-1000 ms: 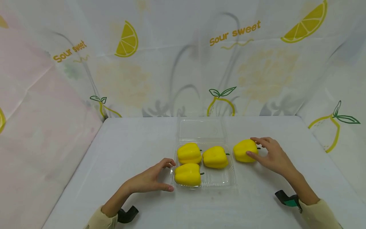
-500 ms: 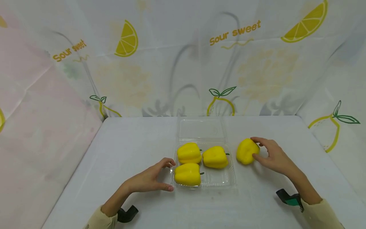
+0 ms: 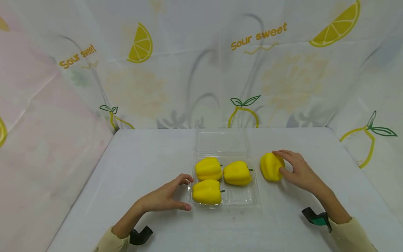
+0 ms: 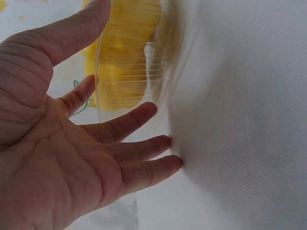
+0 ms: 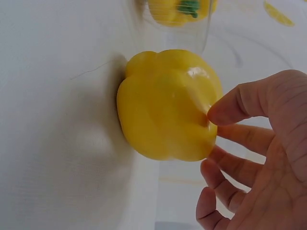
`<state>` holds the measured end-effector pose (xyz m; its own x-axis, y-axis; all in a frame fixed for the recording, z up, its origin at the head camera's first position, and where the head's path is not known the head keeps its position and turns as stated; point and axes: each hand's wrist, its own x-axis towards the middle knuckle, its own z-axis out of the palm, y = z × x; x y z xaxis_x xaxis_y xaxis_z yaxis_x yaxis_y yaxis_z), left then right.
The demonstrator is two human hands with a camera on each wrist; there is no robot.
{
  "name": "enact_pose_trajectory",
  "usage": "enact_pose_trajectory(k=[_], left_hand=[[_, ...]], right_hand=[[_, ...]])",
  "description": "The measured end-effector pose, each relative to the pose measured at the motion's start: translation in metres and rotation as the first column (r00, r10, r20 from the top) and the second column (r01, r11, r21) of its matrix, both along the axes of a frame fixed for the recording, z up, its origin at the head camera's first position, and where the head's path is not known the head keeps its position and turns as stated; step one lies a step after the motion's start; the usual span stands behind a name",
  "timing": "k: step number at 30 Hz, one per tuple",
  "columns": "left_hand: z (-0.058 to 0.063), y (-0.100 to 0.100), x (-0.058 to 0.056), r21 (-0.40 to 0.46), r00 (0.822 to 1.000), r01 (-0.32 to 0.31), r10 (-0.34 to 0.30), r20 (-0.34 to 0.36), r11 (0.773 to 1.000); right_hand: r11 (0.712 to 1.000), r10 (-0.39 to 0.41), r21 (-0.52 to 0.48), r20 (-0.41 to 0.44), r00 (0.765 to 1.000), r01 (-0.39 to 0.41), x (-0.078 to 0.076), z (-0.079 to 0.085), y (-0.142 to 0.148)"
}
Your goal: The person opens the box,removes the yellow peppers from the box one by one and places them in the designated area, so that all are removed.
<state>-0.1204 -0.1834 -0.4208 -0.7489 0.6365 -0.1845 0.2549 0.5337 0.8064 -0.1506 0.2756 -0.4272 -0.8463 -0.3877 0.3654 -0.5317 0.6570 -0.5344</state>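
A yellow bell pepper (image 3: 270,167) lies on the table to the right of the clear plastic clamshell box (image 3: 240,197). My right hand (image 3: 302,173) pinches its right side between thumb and fingers; in the right wrist view the thumb (image 5: 237,104) presses the yellow skin, and no stem shows. Inside the box are three more yellow bell peppers: one at back left (image 3: 208,168), one at front left (image 3: 206,192) and one at right (image 3: 237,173). My left hand (image 3: 163,196) stays at the box's left edge with fingers spread, thumb and index near the rim.
The box's clear lid (image 3: 221,141) is folded back flat on the table behind the peppers. A white cloth covers the table (image 3: 151,150), with printed fabric walls (image 3: 176,70) around it. Each wrist carries a black device (image 3: 141,236).
The loose pepper has turned under my right hand, so its stem, visible on the right a second ago, is out of sight. It sits slightly farther right. My left hand stays put.
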Motion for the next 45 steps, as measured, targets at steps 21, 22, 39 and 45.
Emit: enact_pose_trajectory(k=[21,22,39,45], left_hand=[[-0.001,0.0,-0.002,-0.009,1.0,0.002,-0.002,0.001,1.0],[-0.001,0.0,-0.002,-0.01,1.0,0.002,-0.002,0.0,1.0],[0.0,0.0,-0.001,-0.019,1.0,-0.002,0.002,0.01,1.0],[0.0,0.0,-0.002,-0.023,1.0,-0.006,0.006,0.009,1.0]], right_hand=[[0.999,-0.037,0.017,0.043,0.998,0.036,0.021,0.017,-0.031],[0.999,-0.038,0.016,0.046,0.998,0.037,0.022,0.017,-0.033],[0.998,0.029,0.048,0.009,1.0,-0.029,0.036,0.016,-0.068],[0.995,0.07,0.073,-0.015,0.997,-0.068,0.039,0.014,-0.079]])
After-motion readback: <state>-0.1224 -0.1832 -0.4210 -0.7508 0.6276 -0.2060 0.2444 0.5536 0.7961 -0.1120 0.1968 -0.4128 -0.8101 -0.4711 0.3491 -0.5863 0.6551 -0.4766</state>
